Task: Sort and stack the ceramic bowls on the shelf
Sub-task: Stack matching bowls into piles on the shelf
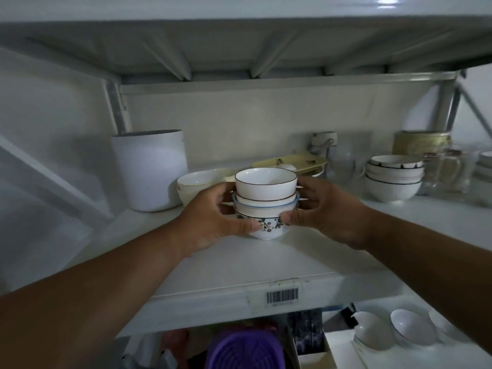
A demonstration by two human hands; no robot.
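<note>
A stack of several small ceramic bowls [266, 201] stands in the middle of the white shelf [239, 265]: a white brown-rimmed bowl on top, a blue-rimmed one under it, a flower-patterned one at the bottom. My left hand [213, 219] grips the stack's left side, thumb across the patterned bowl. My right hand [316, 209] grips its right side. A second stack of black-rimmed bowls [394, 179] stands at the right. Cream bowls [197, 185] sit just left behind the held stack.
A tall white canister [150, 169] stands at the back left. A yellowish tray [292, 162], glass mugs [442, 169] and a gold tin [423, 142] line the back right. Below the shelf are a purple basket [245, 350] and white bowls [410, 331].
</note>
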